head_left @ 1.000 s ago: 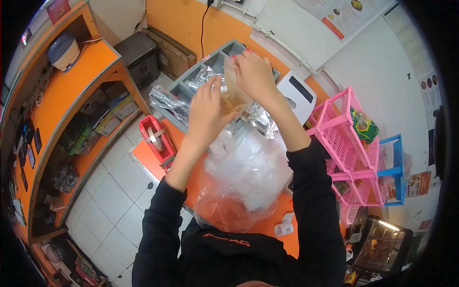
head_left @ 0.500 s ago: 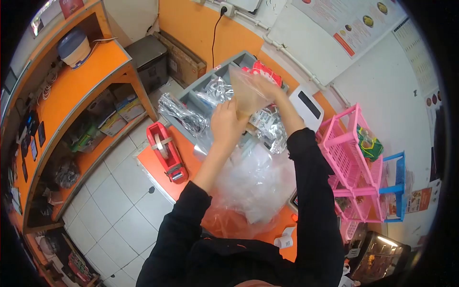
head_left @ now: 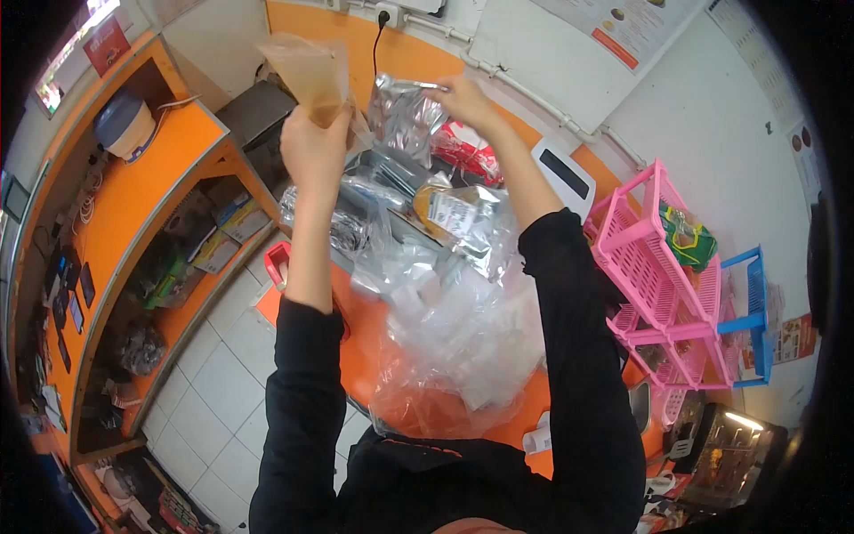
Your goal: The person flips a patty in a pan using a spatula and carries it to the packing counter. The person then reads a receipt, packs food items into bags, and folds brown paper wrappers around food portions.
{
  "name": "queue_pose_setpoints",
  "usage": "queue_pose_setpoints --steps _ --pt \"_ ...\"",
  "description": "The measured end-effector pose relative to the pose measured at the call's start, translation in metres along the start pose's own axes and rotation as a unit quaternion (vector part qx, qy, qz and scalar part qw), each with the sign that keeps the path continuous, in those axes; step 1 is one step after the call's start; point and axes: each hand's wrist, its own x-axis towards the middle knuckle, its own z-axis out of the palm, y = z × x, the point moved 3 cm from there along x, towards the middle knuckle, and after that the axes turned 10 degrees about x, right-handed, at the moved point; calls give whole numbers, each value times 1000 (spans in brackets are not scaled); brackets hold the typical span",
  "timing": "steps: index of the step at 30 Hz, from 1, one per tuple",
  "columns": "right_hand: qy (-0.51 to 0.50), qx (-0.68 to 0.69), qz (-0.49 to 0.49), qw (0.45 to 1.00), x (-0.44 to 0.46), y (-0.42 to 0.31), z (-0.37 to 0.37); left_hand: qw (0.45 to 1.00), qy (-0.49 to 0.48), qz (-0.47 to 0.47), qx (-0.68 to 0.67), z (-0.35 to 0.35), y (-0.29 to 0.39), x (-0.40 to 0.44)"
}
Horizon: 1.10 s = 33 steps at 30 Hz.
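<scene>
My left hand (head_left: 316, 151) is closed round the lower part of a translucent yellowish plastic bag (head_left: 311, 76), raised over the left side of the grey divided tray (head_left: 405, 233). Farther right, my right hand (head_left: 464, 100) pinches the top edge of a silvery plastic packet (head_left: 407, 116) and holds it up above the tray. Below it lie a red packet (head_left: 467, 151) and a silvery packet with a white label (head_left: 454, 214). Clear plastic bags (head_left: 463, 329) are heaped on the orange table in front of the tray.
A red tape dispenser (head_left: 277, 265) is partly hidden behind my left forearm. To the right stand a white device with a dark display (head_left: 565, 173) and a pink basket rack (head_left: 654, 258). Orange shelving (head_left: 178, 111) curves along the left. A paper roll (head_left: 537, 438) lies near the front.
My left hand has moved left and up with the yellowish bag. My right hand has let go of that bag and taken hold of the silvery packet, which is now lifted. The view has shifted slightly.
</scene>
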Motion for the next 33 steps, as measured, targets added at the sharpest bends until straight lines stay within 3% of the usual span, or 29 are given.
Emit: queue_pose_setpoints --steps 1,3,6,10,11,13,15,17,18,21,23,25,26,31,33 --pt "16 22 32 999 -3 -11 -16 999 8 20 25 18 -9 2" --pt "69 -6 7 998 -13 -28 -50 998 -58 -9 -25 46 -17 -2" --pt "93 -15 21 995 -43 -57 -103 981 -167 6 94 86 -31 -20" --pt "111 5 51 993 -113 -101 -169 907 -350 97 212 119 -67 -37" --pt "117 23 57 991 -134 -109 -184 886 -378 84 256 130 -83 -32" --pt "143 89 98 981 -184 -127 -208 902 -362 84 220 93 -50 -31" --pt "179 148 123 965 -241 -150 -226 933 -269 152 182 45 -10 -37" --pt "174 171 139 960 -295 -158 -246 966 -129 221 40 3 38 -70" --pt "188 188 145 953 -323 -161 -250 954 -165 248 -21 -18 77 -100" --pt "209 217 152 941 -397 -175 -248 874 -353 251 -220 -31 153 -219" --pt "217 227 156 936 -440 -186 -246 709 -525 90 -462 -9 179 -291" --pt "203 266 174 926 -480 -187 -246 602 -651 14 -463 7 195 -341" --pt "214 273 181 920 -497 -182 -247 548 -669 -19 -502 23 193 -367" --pt "352 314 232 851 -618 -183 -280 545 -656 -48 -519 -5 251 -458" --pt "402 293 206 842 -672 -187 -295 541 -683 -45 -489 -9 261 -492"
